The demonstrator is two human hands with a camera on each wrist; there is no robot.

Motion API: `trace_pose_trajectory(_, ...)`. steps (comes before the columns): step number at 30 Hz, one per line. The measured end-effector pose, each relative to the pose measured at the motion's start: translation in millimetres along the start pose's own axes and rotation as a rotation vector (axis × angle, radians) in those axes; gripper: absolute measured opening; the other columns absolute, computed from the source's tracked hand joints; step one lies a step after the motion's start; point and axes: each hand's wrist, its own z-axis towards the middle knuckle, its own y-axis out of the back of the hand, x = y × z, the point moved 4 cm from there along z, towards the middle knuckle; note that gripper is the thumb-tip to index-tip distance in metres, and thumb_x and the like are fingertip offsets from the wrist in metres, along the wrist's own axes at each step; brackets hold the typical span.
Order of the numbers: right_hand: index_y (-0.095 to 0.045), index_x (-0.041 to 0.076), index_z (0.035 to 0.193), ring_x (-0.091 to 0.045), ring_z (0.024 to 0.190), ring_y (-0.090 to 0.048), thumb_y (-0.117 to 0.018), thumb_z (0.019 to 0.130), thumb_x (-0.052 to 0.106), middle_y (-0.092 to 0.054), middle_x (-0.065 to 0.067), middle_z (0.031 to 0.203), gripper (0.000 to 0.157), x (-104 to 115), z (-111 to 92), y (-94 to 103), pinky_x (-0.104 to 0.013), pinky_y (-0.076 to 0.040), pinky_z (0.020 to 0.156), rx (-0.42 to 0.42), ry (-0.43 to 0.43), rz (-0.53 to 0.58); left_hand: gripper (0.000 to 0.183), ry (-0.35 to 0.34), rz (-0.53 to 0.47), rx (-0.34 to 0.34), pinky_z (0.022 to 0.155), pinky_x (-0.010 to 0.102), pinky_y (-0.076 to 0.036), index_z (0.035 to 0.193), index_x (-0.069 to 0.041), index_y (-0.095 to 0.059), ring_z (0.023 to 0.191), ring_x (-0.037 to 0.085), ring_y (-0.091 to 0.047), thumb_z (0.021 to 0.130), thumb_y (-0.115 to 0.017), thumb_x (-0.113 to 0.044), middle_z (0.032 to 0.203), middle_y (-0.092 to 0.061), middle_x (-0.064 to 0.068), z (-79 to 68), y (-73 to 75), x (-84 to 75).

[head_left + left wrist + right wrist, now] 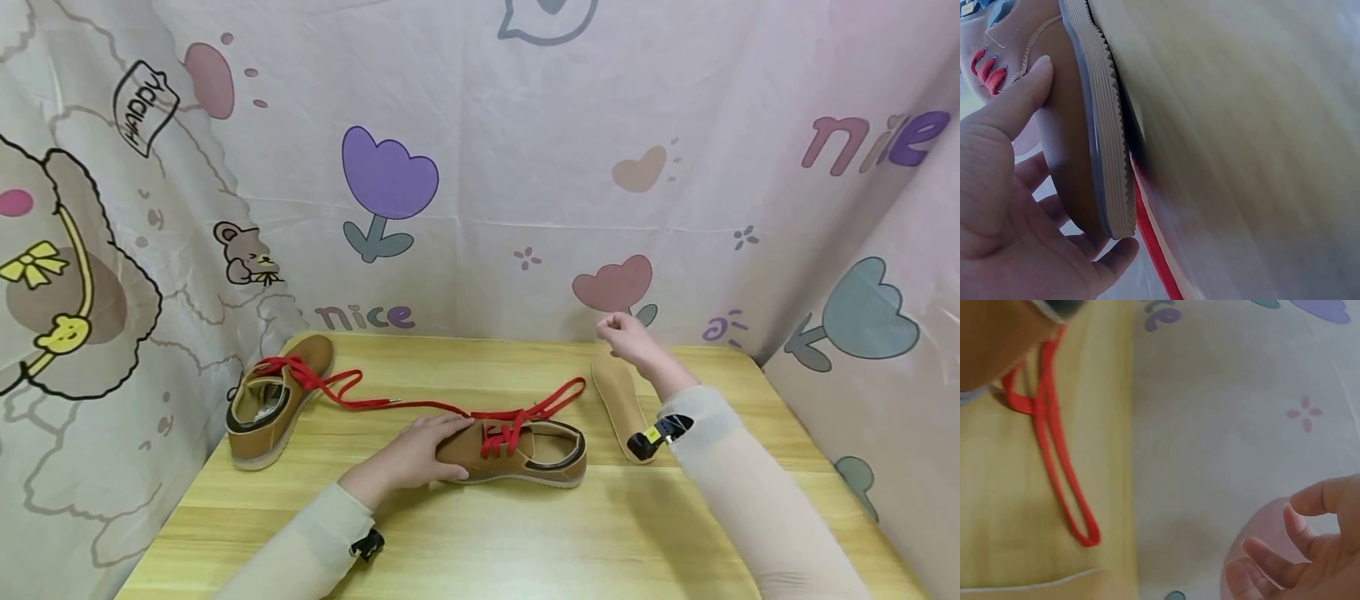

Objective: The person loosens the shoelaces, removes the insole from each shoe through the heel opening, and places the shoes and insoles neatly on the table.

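A brown shoe (480,458) with red laces lies at the middle of the table, its toe to the left. My left hand (408,454) grips that toe; in the left wrist view the thumb presses one side and the fingers wrap round the other, beside the ridged sole (1110,125). Raised above the far end of a tan insole (621,404), my right hand (630,340) holds nothing. Its fingers are loosely bent and apart in the right wrist view. From the shoe, a loop of red lace (1054,450) stretches across the table.
A second brown shoe (251,437) with red laces stands at the table's left, toe pointing away. One of its laces (367,404) trails right to the middle shoe. Printed curtains (480,275) hang close behind the table and at both sides.
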Motion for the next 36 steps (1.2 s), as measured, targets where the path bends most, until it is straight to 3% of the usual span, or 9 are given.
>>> trace_pose_trajectory(4,-0.056,-0.003,0.107,-0.033,0.106,-0.054,-0.050,0.102,0.021,-0.058,-0.023,0.116,0.026,-6,-5,-14.4,-0.042,-0.049,0.084,0.038,0.032,-0.078,0.078,-0.002,0.001,0.001,0.110,0.063,-0.029,0.152,-0.020,-0.046,0.136,0.039,-0.040,0.085,-0.078,-0.046,0.154,-0.044,0.010,0.6,-1.3,2.4)
trace_pose_trajectory(10,-0.057,-0.007,0.109,-0.039,0.118,-0.052,-0.051,0.103,0.013,-0.059,-0.025,0.120,0.022,-11,-12,-29.8,-0.051,-0.044,0.096,0.080,0.034,-0.148,0.078,0.005,0.005,0.001,0.110,0.062,-0.029,0.152,-0.021,-0.046,0.137,0.039,-0.040,0.085,-0.078,-0.045,0.154,-0.044,0.007,1.6,-1.3,3.2)
trace_pose_trajectory(16,-0.061,-0.005,0.109,-0.035,0.111,-0.058,-0.054,0.102,0.015,-0.064,-0.020,0.113,0.022,-10,-21,-40.9,-0.049,-0.046,0.094,0.129,0.060,-0.184,0.078,0.001,0.003,0.005,0.110,0.062,-0.029,0.152,-0.020,-0.046,0.137,0.039,-0.040,0.085,-0.078,-0.045,0.153,-0.045,0.009,1.5,-1.3,2.0)
trace_pose_trajectory(22,-0.067,-0.002,0.102,-0.030,0.100,-0.063,-0.059,0.099,0.014,-0.069,-0.015,0.104,0.018,-3,-30,-52.7,-0.043,-0.051,0.085,0.141,0.163,-0.286,0.079,0.002,0.002,0.006,0.110,0.062,-0.029,0.152,-0.019,-0.046,0.137,0.039,-0.040,0.085,-0.078,-0.045,0.153,-0.045,0.009,1.4,-1.1,1.3)
trace_pose_trajectory(27,-0.066,-0.002,0.102,-0.024,0.095,-0.061,-0.059,0.099,0.013,-0.067,-0.011,0.102,0.016,2,-38,-61.7,-0.039,-0.051,0.080,0.185,0.203,-0.287,0.079,0.000,0.004,0.003,0.111,0.062,-0.029,0.152,-0.019,-0.046,0.137,0.040,-0.039,0.085,-0.078,-0.046,0.153,-0.044,0.009,1.0,-0.6,0.5)
trace_pose_trajectory(36,-0.067,0.007,0.098,-0.021,0.096,-0.057,-0.060,0.099,0.014,-0.065,-0.003,0.100,0.010,4,-49,-75.9,-0.044,-0.047,0.088,0.223,0.243,-0.330,0.078,-0.002,0.005,0.000,0.109,0.064,-0.028,0.151,-0.019,-0.047,0.136,0.041,-0.040,0.085,-0.077,-0.046,0.152,-0.045,0.010,0.1,0.0,-0.8)
